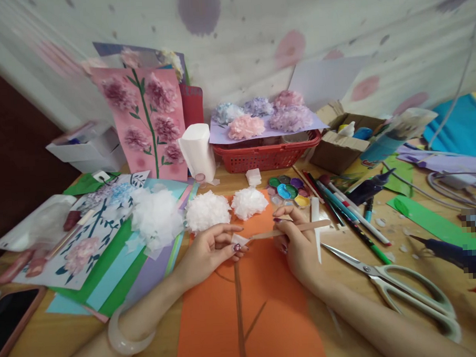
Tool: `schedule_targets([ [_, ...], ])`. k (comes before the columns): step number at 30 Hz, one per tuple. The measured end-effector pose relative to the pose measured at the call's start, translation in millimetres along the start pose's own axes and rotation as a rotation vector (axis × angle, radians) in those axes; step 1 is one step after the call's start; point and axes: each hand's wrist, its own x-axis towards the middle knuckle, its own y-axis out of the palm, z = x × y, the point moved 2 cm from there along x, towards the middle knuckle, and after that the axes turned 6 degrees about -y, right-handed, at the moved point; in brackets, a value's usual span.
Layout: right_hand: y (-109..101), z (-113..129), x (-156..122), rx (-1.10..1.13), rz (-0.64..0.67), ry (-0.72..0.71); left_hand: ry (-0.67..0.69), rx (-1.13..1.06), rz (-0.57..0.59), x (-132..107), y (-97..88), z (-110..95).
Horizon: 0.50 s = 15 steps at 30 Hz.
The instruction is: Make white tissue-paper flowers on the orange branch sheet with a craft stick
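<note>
- I see the left hand (209,249) closed, thumb and fingers pinching a small white paper piece (238,240) just above the orange sheet (267,309)
- The right hand (298,244) is closed around a thin brush (299,228), held nearly level, its tip meeting the paper piece
- The orange sheet lies flat on the table in front of me, with a brown stem line (239,305) painted up its middle
- Two white tissue flowers (207,211) sit at the sheet's far edge, just beyond both hands
- A paint palette (286,189) lies near the right hand, and scissors (400,284) rest further right, apart from it
- A pale bangle (129,338) rings the left wrist
</note>
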Motion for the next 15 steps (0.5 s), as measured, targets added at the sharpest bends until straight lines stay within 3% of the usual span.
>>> schedule_targets([
  [8, 7, 0, -11, 0.004, 0.163, 0.038, -0.002, 0.057, 0.037, 0, 4.4, 1],
  [15, 6, 0, -13, -0.03, 0.228, 0.017, 0.029, 0.062, 0.102, -2, 7.7, 3],
])
